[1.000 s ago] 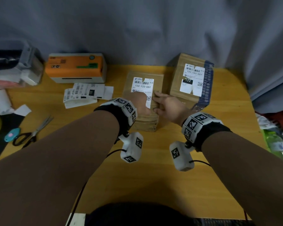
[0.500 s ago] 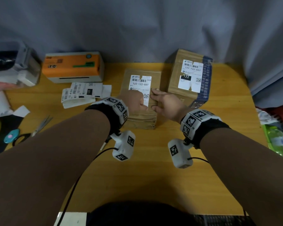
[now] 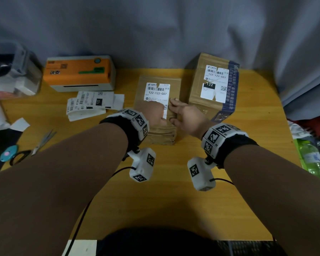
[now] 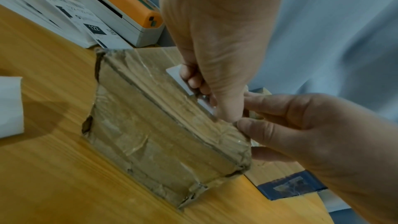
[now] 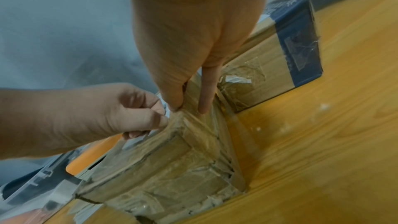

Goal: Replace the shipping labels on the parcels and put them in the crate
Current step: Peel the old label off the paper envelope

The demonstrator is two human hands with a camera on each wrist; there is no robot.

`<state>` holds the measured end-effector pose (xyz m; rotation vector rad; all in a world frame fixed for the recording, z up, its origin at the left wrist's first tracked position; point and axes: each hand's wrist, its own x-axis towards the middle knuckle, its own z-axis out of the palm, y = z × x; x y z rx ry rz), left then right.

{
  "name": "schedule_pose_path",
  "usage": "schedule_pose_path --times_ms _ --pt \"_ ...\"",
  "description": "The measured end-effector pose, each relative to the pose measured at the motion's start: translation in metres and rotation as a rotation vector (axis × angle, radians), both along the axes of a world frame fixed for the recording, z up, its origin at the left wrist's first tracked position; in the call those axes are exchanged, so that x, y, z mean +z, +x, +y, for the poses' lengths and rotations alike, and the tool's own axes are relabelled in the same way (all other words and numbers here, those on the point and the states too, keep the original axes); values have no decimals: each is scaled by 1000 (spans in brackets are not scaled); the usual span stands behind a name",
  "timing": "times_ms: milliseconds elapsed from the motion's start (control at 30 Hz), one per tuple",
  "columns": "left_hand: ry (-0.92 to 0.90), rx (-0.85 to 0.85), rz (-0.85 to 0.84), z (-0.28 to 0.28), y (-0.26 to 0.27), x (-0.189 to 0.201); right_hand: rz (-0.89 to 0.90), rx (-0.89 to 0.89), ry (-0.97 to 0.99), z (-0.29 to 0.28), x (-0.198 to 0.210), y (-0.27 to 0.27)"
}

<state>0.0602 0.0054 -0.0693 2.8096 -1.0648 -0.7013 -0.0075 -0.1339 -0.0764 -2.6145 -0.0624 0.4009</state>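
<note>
The flat parcel [image 3: 156, 115] is lying mid-surface [image 3: 174, 191], just left of the taller parcel [image 3: 213, 85]. The left hand [image 3: 154, 112] is pinching its grip on the near edge of the torn white label [image 3: 157, 93], while the right hand [image 3: 186, 118] is bracing the parcel's right edge, fingers straight and pressing

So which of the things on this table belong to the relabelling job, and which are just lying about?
In the job: flat parcel, its torn label, taller parcel, spare labels, label printer, left hand, right hand.

Lying about: scissors, plastic bottle.
</note>
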Motion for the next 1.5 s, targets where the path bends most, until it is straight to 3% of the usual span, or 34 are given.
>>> schedule_pose_path --times_ms 300,500,667,1067,1267,1500 --pt "-42 30 -40 5 -1 -2 16 15 -10 0 1 0" --pt "-239 78 81 17 2 -2 95 28 -49 1 3 6" --pt "-317 117 39 19 -7 -6 77 38 -58 -1 3 3" --pt "-170 160 35 0 -12 0 60 28 -29 -1 2 1" --pt "-173 103 117 1 -8 1 70 10 -42 1 2 0" --pt "-199 84 94 7 -7 2 59 -13 -17 3 4 -1"
